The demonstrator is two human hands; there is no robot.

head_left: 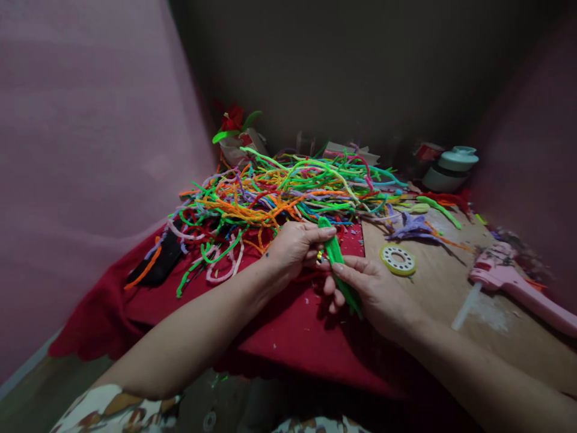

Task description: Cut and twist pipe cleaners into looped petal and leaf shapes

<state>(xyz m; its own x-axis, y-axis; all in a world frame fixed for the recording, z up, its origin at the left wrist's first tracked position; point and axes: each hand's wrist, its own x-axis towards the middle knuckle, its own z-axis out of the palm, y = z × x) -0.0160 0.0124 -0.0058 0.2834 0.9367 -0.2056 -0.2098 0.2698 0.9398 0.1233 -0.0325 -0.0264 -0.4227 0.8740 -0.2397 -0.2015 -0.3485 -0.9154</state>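
Observation:
My left hand (297, 246) pinches the upper end of a fuzzy green strip (334, 251), which looks like pipe cleaners laid side by side. Lower down, my right hand (365, 285) grips the same strip between thumb and fingers. The strip slants from upper left to lower right, above the front part of the red cloth (288, 319). Something small and shiny, perhaps a ring, shows by the left fingers. Just beyond my hands lies a large tangled heap of colourful pipe cleaners (270, 198).
On the brown board (433, 300) at right are a roll of yellow tape (398, 260), a purple pipe-cleaner piece (410, 227) and a pink glue gun (505, 270). A jar with a pale teal lid (457, 159) stands behind. A red flower (233, 118) is at back left, near the pink wall (90, 150).

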